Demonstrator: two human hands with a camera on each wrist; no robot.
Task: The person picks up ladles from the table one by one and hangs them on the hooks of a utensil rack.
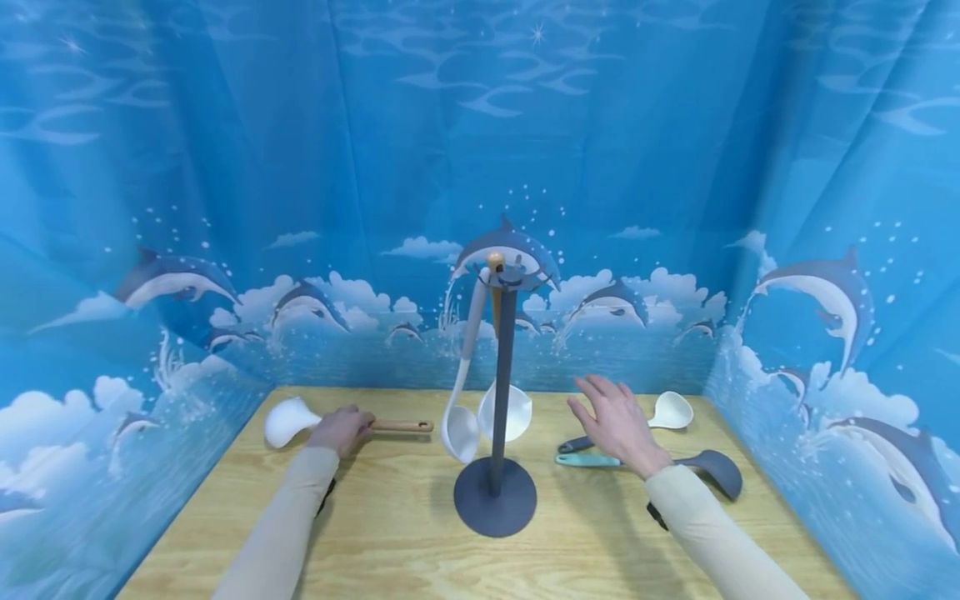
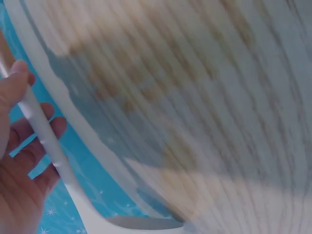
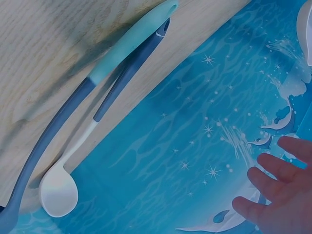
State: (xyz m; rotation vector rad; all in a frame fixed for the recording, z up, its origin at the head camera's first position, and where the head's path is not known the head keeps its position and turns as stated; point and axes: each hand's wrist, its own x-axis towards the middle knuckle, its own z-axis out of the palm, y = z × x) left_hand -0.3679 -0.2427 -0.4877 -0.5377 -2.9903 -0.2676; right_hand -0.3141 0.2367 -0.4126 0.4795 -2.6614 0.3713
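Observation:
On the left of the table, my left hand [image 1: 339,429] grips a white ladle [image 1: 283,423] with a wooden handle; its bowl points left. In the left wrist view, the thumb and index finger of the left hand [image 2: 22,151] pinch the ladle's shaft [image 2: 48,139], the other fingers lying behind it. My right hand [image 1: 618,425] is held with fingers spread above two utensils, holding nothing. Beneath it lie a dark ladle [image 1: 717,473] with a teal handle and a white ladle [image 1: 673,410] with a dark grey handle, side by side in the right wrist view.
A dark grey utensil stand [image 1: 495,512] with a round base stands mid-table between the hands. From its top hang a white ladle [image 1: 461,435] with a grey handle and a white utensil [image 1: 519,412] with a wooden handle. A blue dolphin-print curtain [image 1: 420,150] surrounds the wooden table [image 1: 390,533].

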